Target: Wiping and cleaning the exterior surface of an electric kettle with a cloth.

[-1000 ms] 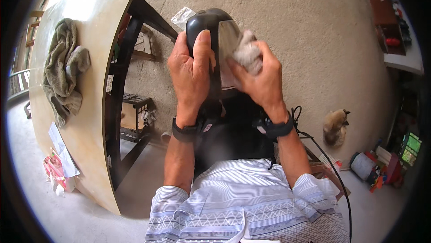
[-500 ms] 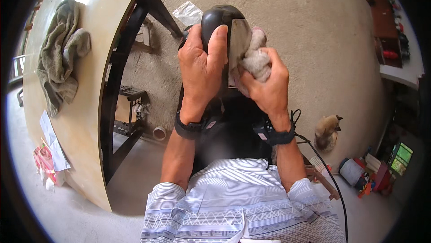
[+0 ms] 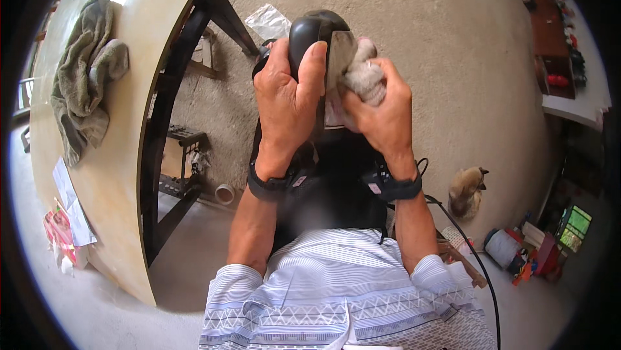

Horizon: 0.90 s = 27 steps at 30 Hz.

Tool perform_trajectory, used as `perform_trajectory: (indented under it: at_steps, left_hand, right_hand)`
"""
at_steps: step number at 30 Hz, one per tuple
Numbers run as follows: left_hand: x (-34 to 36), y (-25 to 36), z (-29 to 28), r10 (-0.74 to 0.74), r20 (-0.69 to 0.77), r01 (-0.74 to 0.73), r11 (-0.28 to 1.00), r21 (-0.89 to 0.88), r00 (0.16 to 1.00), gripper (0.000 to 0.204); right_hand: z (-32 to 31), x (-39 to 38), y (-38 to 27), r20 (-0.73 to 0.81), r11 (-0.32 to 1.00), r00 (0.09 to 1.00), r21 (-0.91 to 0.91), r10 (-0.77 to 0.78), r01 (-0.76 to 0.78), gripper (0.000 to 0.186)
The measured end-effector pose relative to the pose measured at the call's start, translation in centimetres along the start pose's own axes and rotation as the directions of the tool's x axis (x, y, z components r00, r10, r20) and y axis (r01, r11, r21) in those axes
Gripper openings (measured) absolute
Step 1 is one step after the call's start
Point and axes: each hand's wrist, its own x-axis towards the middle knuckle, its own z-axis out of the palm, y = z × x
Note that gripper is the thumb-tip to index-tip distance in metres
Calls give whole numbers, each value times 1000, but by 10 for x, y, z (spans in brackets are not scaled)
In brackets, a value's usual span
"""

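My left hand point(image 3: 283, 101) is closed round a glossy black rounded housing point(image 3: 308, 43), its thumb lying upright along the near side. The housing has a flat, pale, shiny face point(image 3: 340, 55) on its right and looks like a side mirror. In my right hand point(image 3: 386, 114) is a bunched greyish-white cloth point(image 3: 364, 81), gripped between thumb and fingers and pressed against that face. Part of the cloth hides behind the fingers. Both wrists wear black bands. Below the hands lies a dark area whose form I cannot make out.
To the left stands a pale table point(image 3: 123, 207) on dark legs, with a grey-green towel point(image 3: 87, 78) and papers point(image 3: 72, 201) on it. A cat point(image 3: 467, 191) sits on the floor at right, near a black cable point(image 3: 469, 240). A white sheet point(image 3: 269, 21) lies beyond my hands.
The cloth and my right hand have shifted slightly up and left along the shiny face. My left hand keeps its hold on the housing. The whole view has moved a little.
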Motion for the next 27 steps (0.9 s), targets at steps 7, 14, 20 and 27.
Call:
perform_trajectory:
  at_steps: [7, 14, 20, 27]
  left_hand:
    - [2, 10, -3, -120, -8, 119, 990, -82, 993, 33]
    - [-4, 10, -1, -85, 25, 86, 996, -25, 996, 33]
    - [1, 16, 1, -67, 6, 67, 997, -34, 998, 32]
    - [7, 7, -7, -132, 11, 133, 983, -128, 991, 36]
  right_hand:
    - [5, 14, 1, 0, 1000, 1000, -9, -20, 20, 46]
    - [-2, -23, -2, 5, 1000, 1000, -9, -1, 1, 45]
    - [6, 37, 7, -46, 997, 996, -14, -75, 74, 44]
    - [21, 79, 9, -31, 989, 992, -78, -125, 122, 45]
